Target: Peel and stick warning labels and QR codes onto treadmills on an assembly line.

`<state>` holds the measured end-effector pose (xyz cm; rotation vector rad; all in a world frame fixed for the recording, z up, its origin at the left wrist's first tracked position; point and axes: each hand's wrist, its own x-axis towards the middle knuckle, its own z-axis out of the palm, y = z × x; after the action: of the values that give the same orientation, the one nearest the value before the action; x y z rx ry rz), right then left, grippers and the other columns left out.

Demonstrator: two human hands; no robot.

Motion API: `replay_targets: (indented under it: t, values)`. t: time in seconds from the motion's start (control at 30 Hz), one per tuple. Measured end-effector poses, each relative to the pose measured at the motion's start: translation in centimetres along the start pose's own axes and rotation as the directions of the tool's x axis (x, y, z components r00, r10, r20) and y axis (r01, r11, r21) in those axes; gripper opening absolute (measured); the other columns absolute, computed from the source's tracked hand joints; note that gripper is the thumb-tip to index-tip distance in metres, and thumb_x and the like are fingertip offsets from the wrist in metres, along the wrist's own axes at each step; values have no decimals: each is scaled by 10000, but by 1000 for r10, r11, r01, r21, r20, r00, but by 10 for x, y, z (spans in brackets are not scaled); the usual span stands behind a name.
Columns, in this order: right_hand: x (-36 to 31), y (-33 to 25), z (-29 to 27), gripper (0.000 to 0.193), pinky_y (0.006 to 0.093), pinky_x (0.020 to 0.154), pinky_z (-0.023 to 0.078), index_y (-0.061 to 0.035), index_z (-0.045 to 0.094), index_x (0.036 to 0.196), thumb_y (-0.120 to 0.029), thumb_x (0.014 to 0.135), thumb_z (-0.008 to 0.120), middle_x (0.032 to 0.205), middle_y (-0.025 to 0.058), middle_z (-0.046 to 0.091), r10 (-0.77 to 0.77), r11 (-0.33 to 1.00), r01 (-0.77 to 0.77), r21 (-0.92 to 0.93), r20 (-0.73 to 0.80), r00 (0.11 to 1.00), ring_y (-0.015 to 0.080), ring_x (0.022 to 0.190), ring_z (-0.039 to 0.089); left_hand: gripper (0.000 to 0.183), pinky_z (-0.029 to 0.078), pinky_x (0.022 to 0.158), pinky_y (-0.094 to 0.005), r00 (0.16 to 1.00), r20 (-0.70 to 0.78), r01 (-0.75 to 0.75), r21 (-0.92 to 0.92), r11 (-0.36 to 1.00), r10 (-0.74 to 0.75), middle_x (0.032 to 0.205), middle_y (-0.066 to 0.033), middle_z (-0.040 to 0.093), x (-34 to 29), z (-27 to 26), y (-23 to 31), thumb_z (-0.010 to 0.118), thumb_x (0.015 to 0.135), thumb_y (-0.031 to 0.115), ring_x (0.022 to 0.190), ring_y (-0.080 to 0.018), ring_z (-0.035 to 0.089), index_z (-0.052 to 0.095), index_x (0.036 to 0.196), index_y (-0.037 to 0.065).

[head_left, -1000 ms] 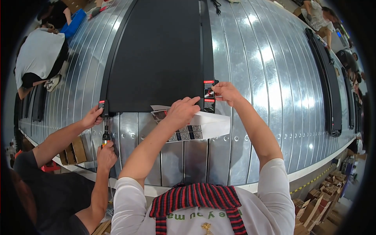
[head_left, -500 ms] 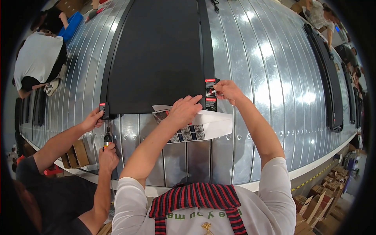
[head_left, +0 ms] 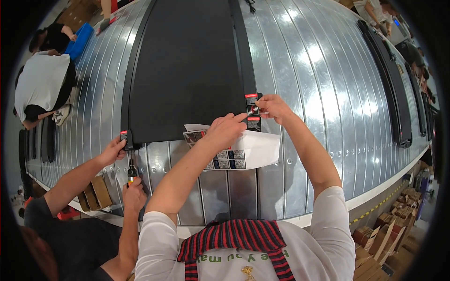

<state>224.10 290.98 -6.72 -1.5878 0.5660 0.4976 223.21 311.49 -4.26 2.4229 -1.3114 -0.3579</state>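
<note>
A black treadmill with a flat belt and raised side rails lies before me. Red-topped black warning stickers sit on the near end of its right rail. My right hand pinches the outer edge of the upper sticker at the rail's side. From the left, my left hand reaches over the treadmill's near corner, its fingertips against the sticker's inner edge. Under that hand hang sticker sheets with a white backing, apparently gripped by it; its thumb is hidden.
At my left, a co-worker's hand holds the left rail's end cap; the other works a screwdriver below it. The treadmill rests on a metal slatted conveyor. More black treadmills lie right. Cardboard boxes are stacked lower right.
My left fingertips have edged right, up to the sticker. My right hand keeps its pinch. The co-worker's screwdriver stays under the left end cap, and the view has shifted slightly.
</note>
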Motion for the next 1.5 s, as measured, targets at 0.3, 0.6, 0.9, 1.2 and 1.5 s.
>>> replay_targets:
  t: [0.3, 0.6, 0.9, 1.2, 1.5]
  values:
    - [-5, -3, 2, 105, 245, 617, 431, -68, 553, 816, -170, 805, 574, 769, 12, 561, 20, 999, -21, 41, 26, 999, 99, 705, 518, 120, 454, 723, -369, 998, -65, -11, 26, 1000, 13, 1180, -66, 480, -3, 4, -3, 610, 649, 78, 906, -245, 508, 551, 749, 49]
    - [0, 0, 2, 105, 255, 611, 424, -66, 554, 816, -169, 804, 568, 774, 23, 579, 17, 1000, -17, -15, 2, 1000, 104, 706, 531, 127, 446, 726, -366, 999, -36, -3, 19, 1000, 4, 1152, -60, 475, -2, 1, 0, 604, 662, 81, 907, -239, 500, 538, 765, 47]
    - [0, 0, 5, 97, 228, 539, 433, -50, 553, 806, -145, 793, 568, 726, 37, 576, -8, 1000, 8, 3, -57, 998, 105, 646, 532, 129, 445, 726, -363, 1000, -1, -8, 32, 999, 8, 1157, -60, 470, 0, 1, -1, 599, 667, 77, 905, -244, 498, 539, 776, 42]
    - [-4, -5, 6, 102, 224, 520, 431, -46, 547, 807, -144, 789, 567, 724, 42, 575, -13, 1000, 10, -29, -88, 996, 109, 641, 535, 123, 446, 727, -363, 998, 50, -36, 14, 999, 36, 1194, -63, 467, 5, -5, -2, 602, 678, 109, 887, -237, 496, 541, 767, 50]
    - [-2, -3, 6, 101, 246, 555, 434, -53, 535, 762, -146, 789, 565, 720, 31, 558, -17, 1000, 15, -26, -82, 997, 113, 662, 530, 131, 447, 729, -369, 996, 71, -57, 9, 998, 56, 1191, -52, 474, 9, -6, -4, 612, 694, 129, 881, -232, 496, 548, 768, 42]
